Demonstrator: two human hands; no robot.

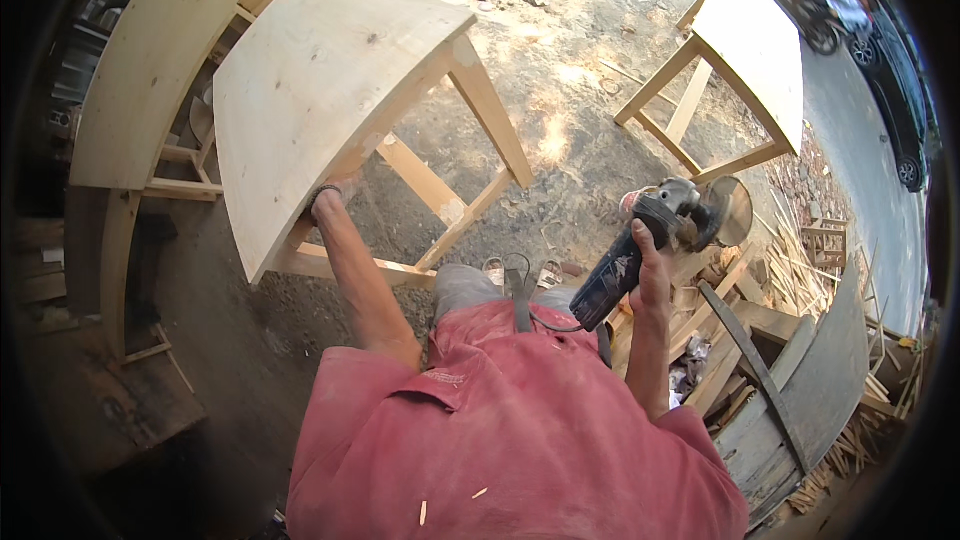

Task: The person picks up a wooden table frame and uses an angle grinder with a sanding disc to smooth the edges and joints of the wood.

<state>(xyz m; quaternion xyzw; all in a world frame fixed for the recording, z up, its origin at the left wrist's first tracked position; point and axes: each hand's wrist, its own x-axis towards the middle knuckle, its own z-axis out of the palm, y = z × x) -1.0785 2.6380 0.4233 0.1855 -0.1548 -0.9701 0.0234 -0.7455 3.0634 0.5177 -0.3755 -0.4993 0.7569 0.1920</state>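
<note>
At eleven o'clock, the wooden table is reached under by the left grip, whose mostly hidden hold cannot be told. At three o'clock, the angle grinder is clasped in the right grip, its disc carried at two o'clock from it.

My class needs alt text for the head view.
A person holds an angle grinder in the right hand; the left hand, mostly hidden, is at the edge of a pale wooden table. Another wooden table stands beyond, near a road.
</note>
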